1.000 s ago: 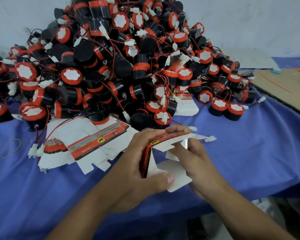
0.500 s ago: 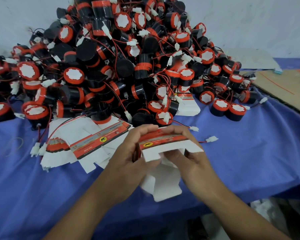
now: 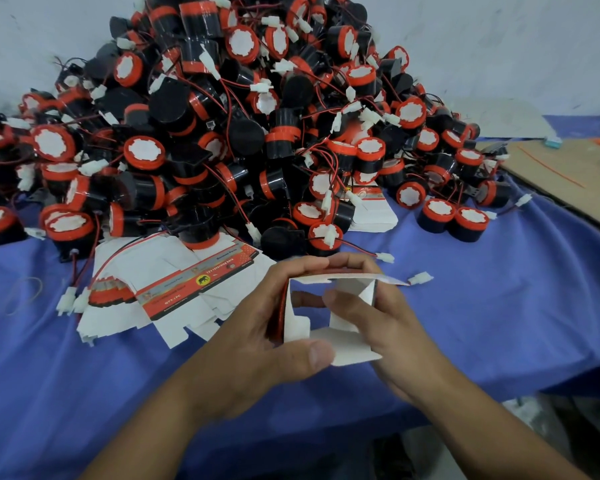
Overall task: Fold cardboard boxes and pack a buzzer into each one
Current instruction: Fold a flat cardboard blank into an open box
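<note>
Fingers [image 3: 312, 355] of the left hand [image 3: 257, 344] clamp the red-printed left wall of a half-opened cardboard box [image 3: 347, 346], thumb on its lower flap. The right hand [image 3: 392, 327] grips the right wall, thumb inside the white opening; box at lower centre of frame, over the blue worktop [image 3: 499, 306]. Left of the hands lie flat box blanks [image 3: 174, 289], partly under a heap of black-and-orange buzzers [image 3: 239, 133] filling the upper frame; brown cardboard sheet [image 3: 568, 174] at right edge.

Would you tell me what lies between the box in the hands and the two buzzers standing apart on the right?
In the head view, two white wire connectors lie on the blue cloth between the box and those buzzers.
</note>
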### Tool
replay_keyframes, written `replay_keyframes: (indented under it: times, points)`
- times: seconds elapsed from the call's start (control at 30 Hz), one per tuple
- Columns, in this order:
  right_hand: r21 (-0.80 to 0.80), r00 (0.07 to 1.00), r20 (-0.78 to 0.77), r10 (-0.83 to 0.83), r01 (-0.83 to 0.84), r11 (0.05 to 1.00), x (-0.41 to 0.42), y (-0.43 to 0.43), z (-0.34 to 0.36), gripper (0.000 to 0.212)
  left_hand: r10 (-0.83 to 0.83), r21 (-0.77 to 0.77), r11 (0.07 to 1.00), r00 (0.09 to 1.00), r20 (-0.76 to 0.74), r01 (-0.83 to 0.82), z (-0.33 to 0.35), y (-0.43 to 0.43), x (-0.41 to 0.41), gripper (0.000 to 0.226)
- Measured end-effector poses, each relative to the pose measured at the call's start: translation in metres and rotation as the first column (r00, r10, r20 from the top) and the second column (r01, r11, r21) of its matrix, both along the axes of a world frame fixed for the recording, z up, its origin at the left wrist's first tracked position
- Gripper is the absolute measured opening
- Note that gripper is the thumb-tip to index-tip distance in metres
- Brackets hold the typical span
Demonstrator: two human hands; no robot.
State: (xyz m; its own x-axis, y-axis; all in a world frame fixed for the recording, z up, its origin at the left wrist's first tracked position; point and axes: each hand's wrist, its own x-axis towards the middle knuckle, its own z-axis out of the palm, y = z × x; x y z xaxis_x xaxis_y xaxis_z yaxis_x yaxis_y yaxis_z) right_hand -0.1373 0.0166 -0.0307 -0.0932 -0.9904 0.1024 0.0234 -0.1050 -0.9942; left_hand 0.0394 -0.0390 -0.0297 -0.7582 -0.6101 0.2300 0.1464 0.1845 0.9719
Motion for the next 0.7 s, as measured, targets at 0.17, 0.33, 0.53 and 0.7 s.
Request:
replay_keyframes:
  times: [0.17,0.33,0.53,0.7]
  points:
    - [-0.078,0.993,-0.12,0.006,-0.016,0.997,0.006,0.004,-0.004,0.036,0.243,0.042,0.969,0.97,-0.015,-0.242,-0.005,0.003,-0.006,0.049]
    - [-0.074,0.999,0.031,0.009,-0.006,0.997,0.008,0.002,-0.001,0.026,0.264,-0.002,0.965,0.965,-0.004,-0.264,-0.002,0.003,-0.007,0.028]
    - [0.02,0.918,0.39,0.068,-0.082,0.996,0.012,0.0,0.001,0.052,0.35,0.052,0.936,0.936,-0.038,-0.348,-0.004,0.0,-0.009,0.022]
    - [0.021,0.846,0.528,0.074,-0.1,0.995,0.017,0.002,0.01,0.072,0.364,0.065,0.93,0.931,-0.022,-0.362,-0.007,0.0,-0.008,0.021]
